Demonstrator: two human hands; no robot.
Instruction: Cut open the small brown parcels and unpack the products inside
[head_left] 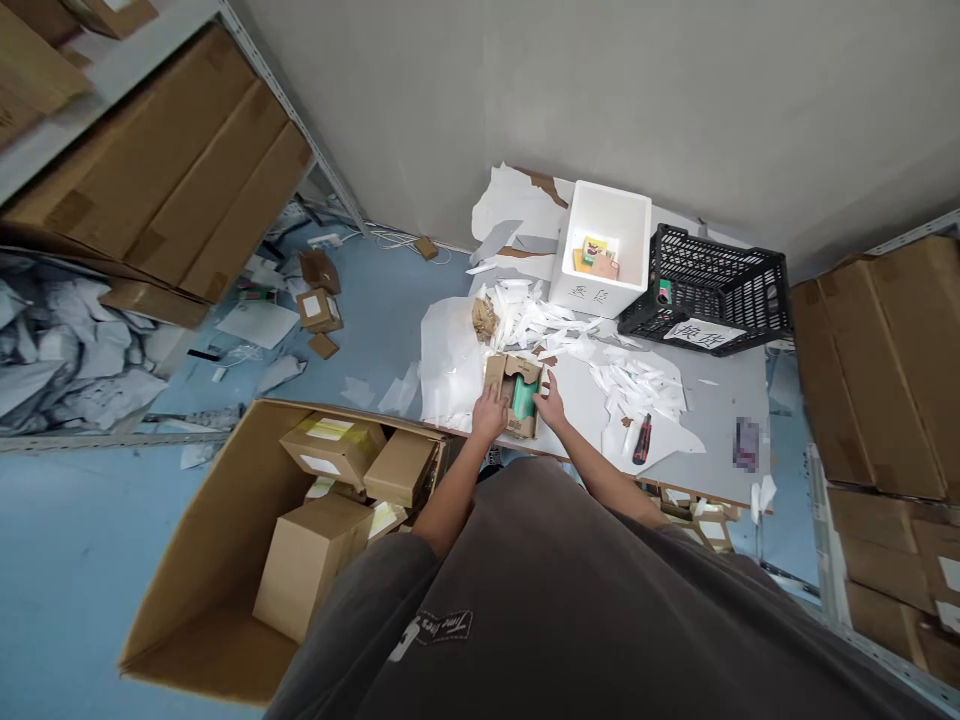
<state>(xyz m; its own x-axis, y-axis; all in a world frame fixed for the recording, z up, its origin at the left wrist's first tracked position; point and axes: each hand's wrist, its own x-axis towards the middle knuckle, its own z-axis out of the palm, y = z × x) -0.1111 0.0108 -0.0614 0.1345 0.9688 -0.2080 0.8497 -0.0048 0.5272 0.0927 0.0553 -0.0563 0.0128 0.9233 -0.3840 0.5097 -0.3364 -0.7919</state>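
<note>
A grey shirt fills the foreground; its chest patch begins "Time", the rest unclear. To the left, a large open carton holds smaller brown boxes; one has white and yellow labels, too small to read.

Just beyond the shirt, on the near edge of a pale table, sits a small cardboard box, between both hands. It is plain brown, open on top, with a curved cut-out in its far flap and tiny dark print on its near side, illegible. A bright green item lies inside. The left hand grasps the box's left edge with bent fingers; the right hand grips the right edge.

To the right lies a red-and-black tool on torn white paper strips.

Farther back, a white bin bears two handwritten characters I cannot make out and contains colourful packets. Touching it, a black plastic crate carries a white paper sign with bold handwritten characters, hard to read.
</note>
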